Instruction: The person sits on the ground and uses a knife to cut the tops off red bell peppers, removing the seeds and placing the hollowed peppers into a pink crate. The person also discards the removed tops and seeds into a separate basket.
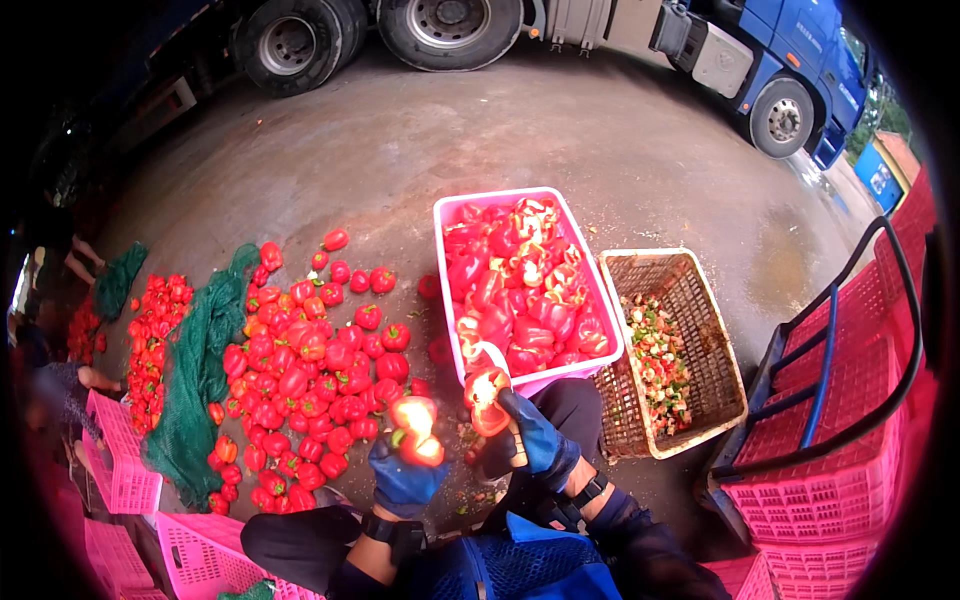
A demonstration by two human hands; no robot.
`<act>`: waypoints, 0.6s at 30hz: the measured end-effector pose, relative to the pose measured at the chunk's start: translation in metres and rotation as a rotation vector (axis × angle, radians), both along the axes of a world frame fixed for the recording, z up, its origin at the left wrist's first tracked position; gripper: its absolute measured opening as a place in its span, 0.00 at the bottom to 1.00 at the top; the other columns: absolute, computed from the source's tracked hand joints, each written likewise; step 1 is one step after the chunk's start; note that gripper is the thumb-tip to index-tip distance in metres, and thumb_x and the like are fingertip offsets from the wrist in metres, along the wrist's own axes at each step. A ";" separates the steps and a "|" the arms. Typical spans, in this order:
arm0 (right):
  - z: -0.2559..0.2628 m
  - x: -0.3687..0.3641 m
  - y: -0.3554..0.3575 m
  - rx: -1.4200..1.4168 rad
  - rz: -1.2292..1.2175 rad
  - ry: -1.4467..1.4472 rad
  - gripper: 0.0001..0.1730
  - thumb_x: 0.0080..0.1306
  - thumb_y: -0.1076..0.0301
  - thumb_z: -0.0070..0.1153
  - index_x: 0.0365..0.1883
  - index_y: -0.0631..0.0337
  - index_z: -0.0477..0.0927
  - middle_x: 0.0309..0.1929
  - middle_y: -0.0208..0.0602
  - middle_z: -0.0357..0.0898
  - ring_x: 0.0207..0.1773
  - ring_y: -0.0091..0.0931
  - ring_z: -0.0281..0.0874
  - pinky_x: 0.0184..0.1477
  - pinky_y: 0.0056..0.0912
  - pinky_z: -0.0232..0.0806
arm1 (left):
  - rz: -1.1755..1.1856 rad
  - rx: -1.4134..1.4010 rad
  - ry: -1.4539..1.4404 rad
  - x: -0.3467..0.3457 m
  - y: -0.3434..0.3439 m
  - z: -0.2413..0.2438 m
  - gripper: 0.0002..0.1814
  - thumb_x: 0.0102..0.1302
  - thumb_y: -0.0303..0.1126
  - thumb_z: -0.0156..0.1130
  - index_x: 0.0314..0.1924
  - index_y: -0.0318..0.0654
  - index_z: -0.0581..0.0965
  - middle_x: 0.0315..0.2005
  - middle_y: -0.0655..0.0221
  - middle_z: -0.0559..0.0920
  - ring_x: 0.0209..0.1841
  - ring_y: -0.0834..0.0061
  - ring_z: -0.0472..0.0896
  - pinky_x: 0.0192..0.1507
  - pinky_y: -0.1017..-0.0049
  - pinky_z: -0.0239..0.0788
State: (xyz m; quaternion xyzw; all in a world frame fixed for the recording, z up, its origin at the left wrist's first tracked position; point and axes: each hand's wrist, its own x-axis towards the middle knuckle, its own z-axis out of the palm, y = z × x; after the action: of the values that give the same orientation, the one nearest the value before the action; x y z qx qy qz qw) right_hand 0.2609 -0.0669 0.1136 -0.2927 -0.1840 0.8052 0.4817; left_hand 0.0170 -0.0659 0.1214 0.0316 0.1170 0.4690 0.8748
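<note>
My left hand [407,478], in a blue glove, grips a piece of red bell pepper [417,431] with some green on it; bright glare washes out its surface. My right hand [541,441], gloved too, is closed around the light wooden handle [518,444] of a knife. A cut, hollow red pepper piece [486,401] is held at the same hand, in front of the handle. The pale curved shape [495,357] above it looks like the blade. Just beyond my hands stands a pink crate [444,300] heaped with opened red peppers [517,300].
Whole red peppers [300,382] lie piled at left beside a green net [187,397]. A worn basket [701,360] at right holds pepper scraps [660,360]. Pink crates [817,480] stand by a hand truck [817,367]. A blue truck [795,45] is beyond; a person [67,394] is far left.
</note>
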 end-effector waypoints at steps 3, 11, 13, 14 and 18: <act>0.052 0.020 0.036 0.009 -0.145 -0.422 0.32 0.70 0.56 0.64 0.67 0.57 0.67 0.28 0.32 0.79 0.18 0.19 0.73 0.18 0.22 0.64 | 0.036 -0.018 0.092 -0.011 0.004 0.003 0.36 0.64 0.58 0.56 0.62 0.39 0.72 0.49 0.61 0.81 0.49 0.65 0.80 0.44 0.65 0.75; 0.069 0.037 0.094 0.260 -0.446 -1.155 0.40 0.66 0.60 0.66 0.73 0.62 0.64 0.38 0.36 0.81 0.25 0.19 0.76 0.23 0.26 0.69 | 0.330 0.220 0.577 0.018 0.025 -0.036 0.28 0.77 0.44 0.53 0.71 0.41 0.64 0.58 0.61 0.77 0.57 0.64 0.80 0.54 0.61 0.77; 0.077 0.016 0.055 0.251 -0.169 -0.929 0.40 0.66 0.60 0.67 0.71 0.64 0.66 0.48 0.39 0.83 0.34 0.23 0.81 0.32 0.29 0.75 | 0.383 0.279 0.697 0.028 0.023 -0.024 0.30 0.79 0.39 0.53 0.74 0.41 0.58 0.64 0.61 0.72 0.61 0.64 0.77 0.57 0.61 0.76; 0.076 -0.001 0.035 0.411 -0.123 -0.958 0.40 0.65 0.60 0.67 0.71 0.65 0.66 0.50 0.41 0.82 0.39 0.24 0.82 0.38 0.31 0.76 | 0.373 0.298 0.750 0.035 0.021 -0.010 0.31 0.79 0.37 0.52 0.76 0.41 0.56 0.66 0.62 0.70 0.63 0.64 0.76 0.59 0.61 0.76; 0.082 -0.050 0.012 0.641 0.007 -1.259 0.44 0.60 0.56 0.70 0.70 0.68 0.66 0.56 0.59 0.79 0.59 0.41 0.81 0.57 0.40 0.74 | 0.394 0.369 0.808 0.044 0.013 -0.006 0.33 0.79 0.35 0.52 0.78 0.41 0.52 0.69 0.63 0.66 0.66 0.68 0.72 0.64 0.65 0.70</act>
State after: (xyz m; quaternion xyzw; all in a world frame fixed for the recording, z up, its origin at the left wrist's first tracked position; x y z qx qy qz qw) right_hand 0.2113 -0.0553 0.1953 -0.5461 -0.6567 0.3904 0.3436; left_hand 0.0607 -0.0532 0.1152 0.3427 0.3660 0.5890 0.6338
